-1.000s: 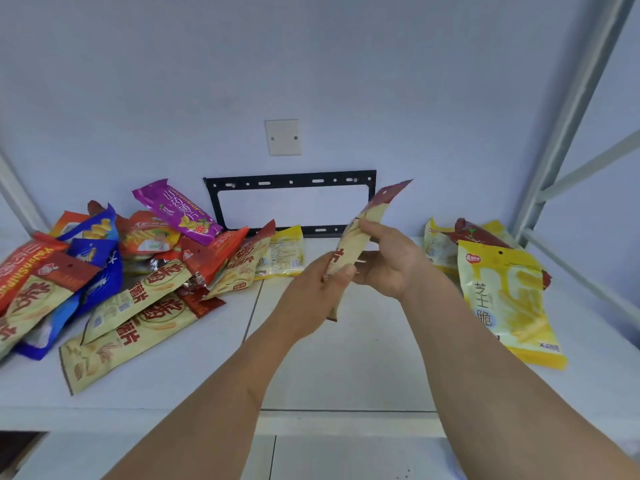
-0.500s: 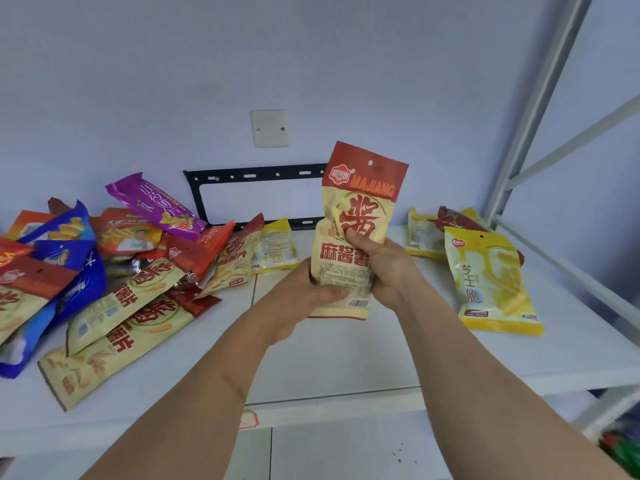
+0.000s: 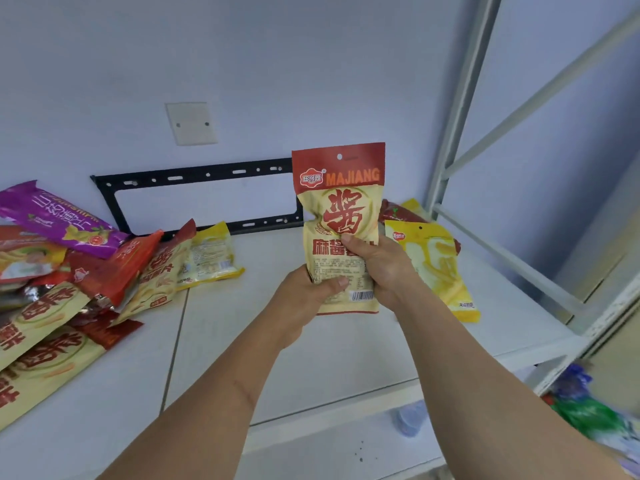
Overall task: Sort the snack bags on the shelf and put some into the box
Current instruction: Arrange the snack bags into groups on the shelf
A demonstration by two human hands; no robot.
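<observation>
I hold a cream and red snack bag marked MAJIANG (image 3: 341, 202) upright above the white shelf (image 3: 346, 348), its front facing me. My left hand (image 3: 308, 296) grips its lower left edge with the thumb across the front. My right hand (image 3: 384, 268) grips its right side, thumb on the print. A pile of snack bags (image 3: 79, 271) in cream, red, purple and yellow lies on the shelf's left. A yellow bag (image 3: 443, 268) lies flat at the right, partly behind my right hand, with a dark red bag (image 3: 394, 211) behind it. No box is in view.
A black metal bracket (image 3: 194, 176) and a white wall plate (image 3: 191, 123) are on the back wall. The shelf's white upright and braces (image 3: 460, 109) stand at the right. Blurred green and blue packages (image 3: 588, 410) show below the shelf's right corner.
The bag was edge-on to me one second ago; both hands turned it front-on and raised it a little. My view has swung to the right, so the pile sits further left.
</observation>
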